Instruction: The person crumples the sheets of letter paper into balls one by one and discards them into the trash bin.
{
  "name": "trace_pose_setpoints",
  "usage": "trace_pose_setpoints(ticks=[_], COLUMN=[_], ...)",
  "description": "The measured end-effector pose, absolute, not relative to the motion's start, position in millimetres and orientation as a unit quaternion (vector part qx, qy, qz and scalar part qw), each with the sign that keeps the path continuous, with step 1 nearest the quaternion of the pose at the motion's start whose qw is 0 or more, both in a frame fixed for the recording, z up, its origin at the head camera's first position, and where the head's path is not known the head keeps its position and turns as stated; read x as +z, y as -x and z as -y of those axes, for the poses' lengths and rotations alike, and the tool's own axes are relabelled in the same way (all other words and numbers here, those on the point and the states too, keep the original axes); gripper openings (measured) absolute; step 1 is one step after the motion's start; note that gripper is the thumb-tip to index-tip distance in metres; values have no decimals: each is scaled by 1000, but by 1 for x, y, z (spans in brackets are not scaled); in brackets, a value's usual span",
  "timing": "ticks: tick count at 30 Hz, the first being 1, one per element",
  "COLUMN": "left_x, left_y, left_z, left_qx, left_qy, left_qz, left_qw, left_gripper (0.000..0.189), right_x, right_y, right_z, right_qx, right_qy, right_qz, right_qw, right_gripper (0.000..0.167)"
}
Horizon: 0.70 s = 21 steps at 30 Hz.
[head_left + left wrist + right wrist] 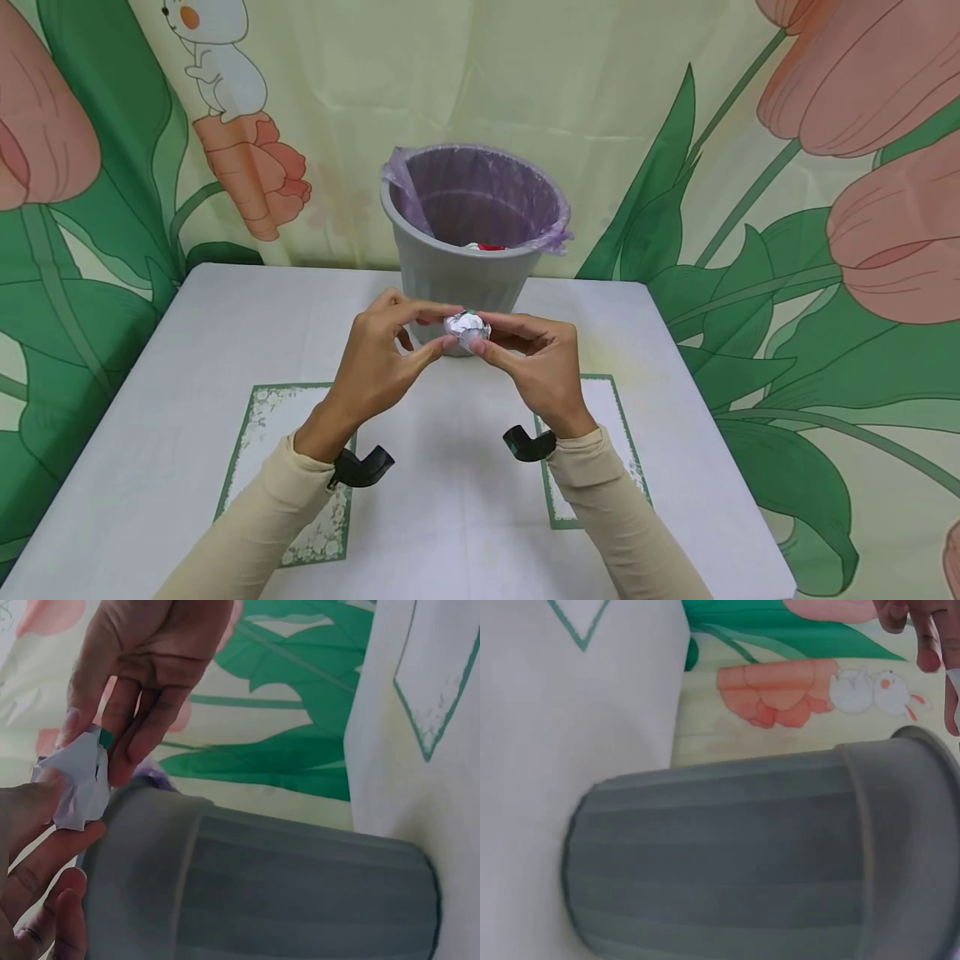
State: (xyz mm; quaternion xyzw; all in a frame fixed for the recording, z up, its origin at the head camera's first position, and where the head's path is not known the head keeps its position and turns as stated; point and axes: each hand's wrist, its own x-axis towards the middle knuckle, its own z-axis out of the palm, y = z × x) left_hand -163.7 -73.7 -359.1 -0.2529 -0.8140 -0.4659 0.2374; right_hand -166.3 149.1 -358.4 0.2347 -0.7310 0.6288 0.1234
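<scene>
A small crumpled white paper ball [468, 327] is pinched between the fingertips and thumbs of both hands, in front of the bin. My left hand [378, 354] grips its left side and my right hand [542, 358] its right side. Seen from the left wrist, the paper ball [79, 780] has creased folds and a bit of green at one edge. Just behind the hands stands a grey bin [465, 279] with a purple liner [487, 187]. The right wrist view shows mostly the bin's ribbed side [727, 847]; a sliver of white paper is at its right edge.
Inside the bin lies something red and white [487, 247]. Green-bordered white sheets lie on the white table, a left one [281, 417] and a right one [597, 400], partly under the forearms. A curtain printed with tulips and a rabbit [480, 75] hangs behind.
</scene>
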Motion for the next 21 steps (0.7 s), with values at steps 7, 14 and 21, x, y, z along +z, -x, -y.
trace_pose_setpoints(ticks=[7, 14, 21], left_x=[-339, -322, -309], left_y=[174, 185, 193], left_z=[73, 71, 71], left_qx=[-459, -450, -451], left_qy=[252, 250, 245], left_qz=[818, 824, 825], left_qw=[240, 237, 234], left_gripper=[35, 35, 37], right_x=[-337, -322, -308], right_y=[174, 184, 192], right_z=[-150, -152, -153], right_qx=[628, 637, 638], right_qy=[-236, -232, -241], right_qz=[729, 722, 718], right_qw=[132, 136, 138], right_gripper=[34, 33, 33])
